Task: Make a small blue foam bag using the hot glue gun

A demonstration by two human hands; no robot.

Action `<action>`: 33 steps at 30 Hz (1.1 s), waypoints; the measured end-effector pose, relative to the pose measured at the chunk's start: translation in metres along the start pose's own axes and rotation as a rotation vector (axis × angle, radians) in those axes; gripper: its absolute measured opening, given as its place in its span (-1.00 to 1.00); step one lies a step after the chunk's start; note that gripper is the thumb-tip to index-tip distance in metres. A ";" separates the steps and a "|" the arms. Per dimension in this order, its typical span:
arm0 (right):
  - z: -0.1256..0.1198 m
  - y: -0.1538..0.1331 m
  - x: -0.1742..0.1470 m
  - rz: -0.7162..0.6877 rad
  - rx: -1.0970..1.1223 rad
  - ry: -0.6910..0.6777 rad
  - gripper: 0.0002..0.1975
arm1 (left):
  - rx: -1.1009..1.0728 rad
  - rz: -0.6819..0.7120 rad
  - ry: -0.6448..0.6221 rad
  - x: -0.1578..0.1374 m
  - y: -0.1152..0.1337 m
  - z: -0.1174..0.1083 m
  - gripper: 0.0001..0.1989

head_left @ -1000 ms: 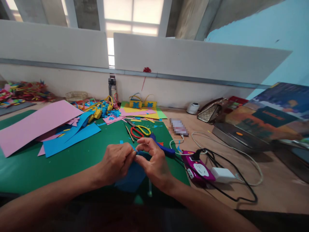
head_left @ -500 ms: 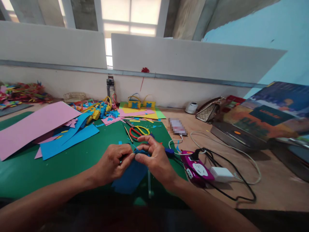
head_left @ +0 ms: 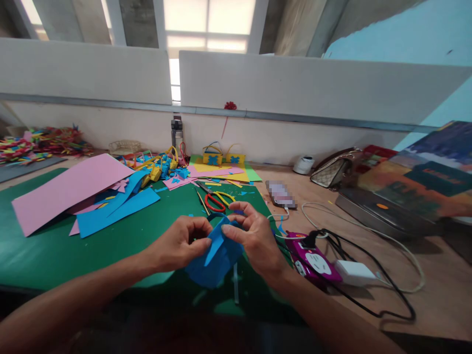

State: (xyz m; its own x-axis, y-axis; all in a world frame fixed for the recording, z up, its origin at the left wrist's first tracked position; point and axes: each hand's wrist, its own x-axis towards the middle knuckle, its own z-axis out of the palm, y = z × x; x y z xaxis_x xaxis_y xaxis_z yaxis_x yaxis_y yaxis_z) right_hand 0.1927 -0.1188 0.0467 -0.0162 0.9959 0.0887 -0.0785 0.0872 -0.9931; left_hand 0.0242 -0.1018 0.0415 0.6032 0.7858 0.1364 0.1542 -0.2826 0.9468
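Note:
Between my two hands is a folded piece of blue craft foam or paper [head_left: 218, 236]; I cannot tell which material. My left hand [head_left: 186, 241] pinches its left edge between thumb and fingers. On the other side my right hand [head_left: 250, 236] grips the upper right part, thumb in front and fingers behind. A wider blue sheet [head_left: 212, 270] shows just below the hands. Beyond them lie scissors with red and yellow handles [head_left: 216, 201]. A thin pale stick [head_left: 236, 285] lies under my right hand, near the table's front edge.
Pink sheets [head_left: 73, 189] and a blue sheet [head_left: 118, 214] cover the left of the green mat [head_left: 47, 260]. Small yellow bags with blue bows [head_left: 213, 159] stand at the back. To the right are a phone [head_left: 280, 194], a purple power strip [head_left: 313, 258], cables and a metal box [head_left: 383, 211].
The blue piece has come up into clearer view between my hands, with a folded flap showing. My hands have moved slightly apart, and the whole view has shifted a little.

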 end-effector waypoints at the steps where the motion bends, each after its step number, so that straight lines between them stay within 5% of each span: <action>1: 0.000 0.001 0.001 0.009 0.002 -0.003 -0.59 | -0.013 -0.017 0.008 0.001 0.001 0.000 -0.87; 15: 0.006 0.008 0.001 -0.020 -0.178 -0.106 -0.63 | 0.066 0.031 0.198 0.008 -0.009 0.008 -0.77; 25: 0.005 0.011 0.000 0.000 -0.191 -0.115 -0.61 | 0.131 0.020 0.108 0.008 -0.010 0.002 -0.84; 33: 0.008 0.009 -0.003 -0.051 -0.211 -0.092 -0.62 | 0.144 0.043 0.170 0.006 -0.010 0.007 -0.85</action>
State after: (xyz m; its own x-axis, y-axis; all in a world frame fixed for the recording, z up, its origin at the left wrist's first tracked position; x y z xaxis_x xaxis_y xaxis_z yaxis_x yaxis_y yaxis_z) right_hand 0.1839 -0.1212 0.0380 -0.1091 0.9846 0.1367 0.1281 0.1503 -0.9803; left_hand 0.0315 -0.0979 0.0309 0.4729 0.8493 0.2345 0.2488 -0.3840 0.8892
